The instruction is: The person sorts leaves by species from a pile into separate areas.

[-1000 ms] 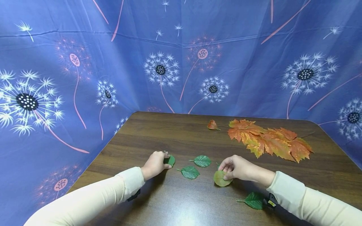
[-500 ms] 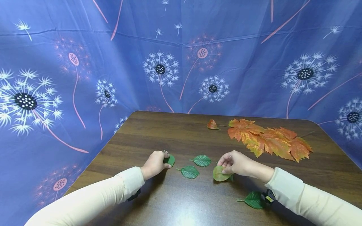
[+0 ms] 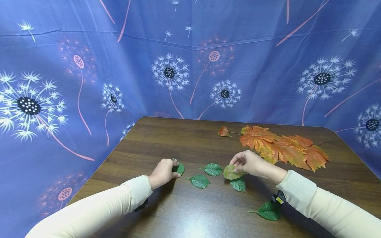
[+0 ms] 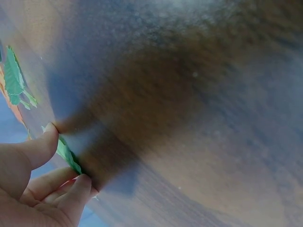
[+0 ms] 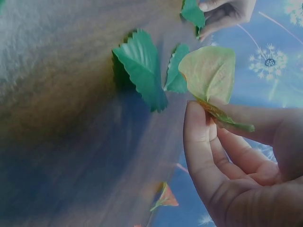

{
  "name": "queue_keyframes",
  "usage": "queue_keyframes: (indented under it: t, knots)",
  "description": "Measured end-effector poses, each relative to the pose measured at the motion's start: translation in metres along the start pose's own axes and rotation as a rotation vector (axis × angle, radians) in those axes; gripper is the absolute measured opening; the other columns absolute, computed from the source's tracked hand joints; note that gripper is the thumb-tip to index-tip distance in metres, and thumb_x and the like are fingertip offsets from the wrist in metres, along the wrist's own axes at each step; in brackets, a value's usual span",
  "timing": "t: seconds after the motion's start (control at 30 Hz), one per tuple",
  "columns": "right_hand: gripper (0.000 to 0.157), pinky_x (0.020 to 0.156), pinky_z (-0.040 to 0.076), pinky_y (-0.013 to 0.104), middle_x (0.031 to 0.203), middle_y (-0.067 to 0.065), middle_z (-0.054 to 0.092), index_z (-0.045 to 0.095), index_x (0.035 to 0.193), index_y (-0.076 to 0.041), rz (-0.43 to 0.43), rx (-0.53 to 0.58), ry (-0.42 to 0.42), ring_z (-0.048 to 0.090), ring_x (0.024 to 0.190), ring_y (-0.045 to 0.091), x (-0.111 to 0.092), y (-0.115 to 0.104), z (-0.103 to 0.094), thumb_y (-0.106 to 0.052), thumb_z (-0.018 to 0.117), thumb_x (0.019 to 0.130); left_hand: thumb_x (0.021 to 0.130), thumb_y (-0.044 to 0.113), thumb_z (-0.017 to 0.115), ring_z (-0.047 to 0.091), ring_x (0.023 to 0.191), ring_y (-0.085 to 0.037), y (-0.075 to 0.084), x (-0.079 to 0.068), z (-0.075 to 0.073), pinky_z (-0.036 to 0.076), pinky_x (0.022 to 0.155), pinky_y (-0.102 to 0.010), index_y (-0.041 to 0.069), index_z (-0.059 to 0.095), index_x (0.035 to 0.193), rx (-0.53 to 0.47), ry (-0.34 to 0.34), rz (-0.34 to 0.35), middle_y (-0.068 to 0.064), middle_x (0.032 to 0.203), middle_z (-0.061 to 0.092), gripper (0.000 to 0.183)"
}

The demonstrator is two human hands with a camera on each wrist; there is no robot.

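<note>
Between the thumb and fingers of my left hand (image 3: 162,173) is a green leaf (image 3: 179,169), low at the tabletop; the left wrist view shows the fingertips at its edges. My right hand (image 3: 252,163) pinches a rounded yellow-green leaf (image 3: 231,172) by its stem end, seen most plainly in the right wrist view (image 5: 210,71). Just below that leaf in the head view lies a serrated green leaf (image 3: 238,184), partly covered by it. Two more green leaves, one farther back (image 3: 213,169) and one nearer (image 3: 199,181), lie between the hands.
A spray of orange maple leaves (image 3: 282,147) lies at the back right, with a small red-orange leaf (image 3: 224,131) left of it. Another green leaf (image 3: 268,211) is under the right wrist's camera. A blue dandelion-print cloth (image 3: 190,66) hangs behind the wooden table (image 3: 166,135).
My right hand has moved away from me across the table with the yellow-green leaf, uncovering more of the green leaf beneath. My left hand has stayed in place on its leaf.
</note>
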State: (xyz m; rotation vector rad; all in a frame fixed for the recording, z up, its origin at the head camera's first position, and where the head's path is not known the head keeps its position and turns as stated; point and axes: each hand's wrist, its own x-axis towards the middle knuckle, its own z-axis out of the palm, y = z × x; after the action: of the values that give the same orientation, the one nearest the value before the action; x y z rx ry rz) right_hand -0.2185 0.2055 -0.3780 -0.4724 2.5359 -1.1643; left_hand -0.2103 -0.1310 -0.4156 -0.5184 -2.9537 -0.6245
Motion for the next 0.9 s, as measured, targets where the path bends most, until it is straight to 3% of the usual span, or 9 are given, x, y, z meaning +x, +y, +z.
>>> queue_keyframes:
  t: [0.4,0.63,0.9]
  knots:
    - [0.016,0.06,0.048,0.029,0.082,0.007,0.068,0.069,0.098,0.003,-0.013,0.001,0.055,0.059,0.073,0.013,0.015,0.004,-0.012,-0.002,0.072,0.083,0.075,0.014,0.082,0.068,0.099,-0.032,0.004,-0.001,-0.003,0.054,0.083,-0.04,-0.002,0.072,0.106,-0.018,-0.018,-0.017,-0.02,0.112,0.07,0.036]
    - [0.015,0.053,0.044,0.025,0.076,0.004,0.067,0.07,0.096,0.003,0.023,0.004,0.106,0.054,0.064,0.01,0.026,0.01,-0.016,-0.002,0.073,0.082,0.073,0.013,0.083,0.068,0.1,-0.033,0.003,-0.002,-0.001,0.054,0.084,-0.04,-0.003,0.073,0.103,-0.027,0.002,-0.007,-0.021,0.111,0.07,0.035]
    - [0.017,0.058,0.045,0.027,0.079,0.005,0.067,0.069,0.099,0.004,0.02,-0.016,0.111,0.055,0.069,0.011,0.037,0.011,-0.022,-0.003,0.072,0.084,0.073,0.015,0.084,0.068,0.098,-0.032,0.003,0.0,-0.002,0.054,0.084,-0.041,-0.002,0.072,0.104,0.003,-0.013,-0.007,-0.019,0.109,0.071,0.037]
